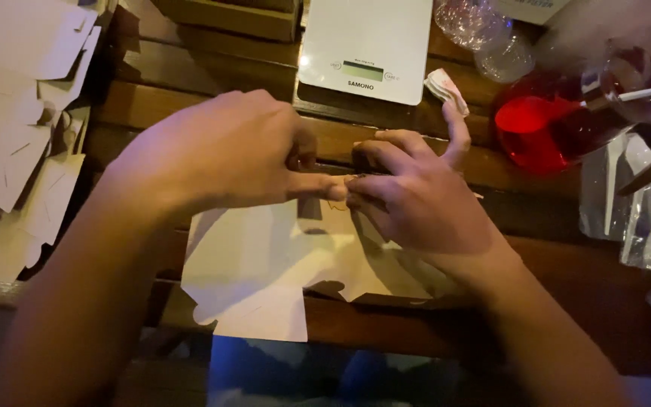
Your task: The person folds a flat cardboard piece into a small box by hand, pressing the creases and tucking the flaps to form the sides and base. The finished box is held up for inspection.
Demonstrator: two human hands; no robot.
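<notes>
A flat cut-out sheet of pale cardboard (265, 264) lies on the dark wooden table (386, 324) in front of me. My left hand (220, 151) and my right hand (416, 196) meet above its far edge, fingertips touching at a small thing pinched between them; what it is I cannot tell. My left index finger points right into the right hand's fingers. The right hand's little finger sticks up. Both hands hide the sheet's upper part.
A white kitchen scale (367, 45) stands behind the hands. A stack of flat cardboard blanks (16, 128) fills the left side. A red round container (544, 124), clear plastic bags (634, 196) and clear cups (484, 30) crowd the right.
</notes>
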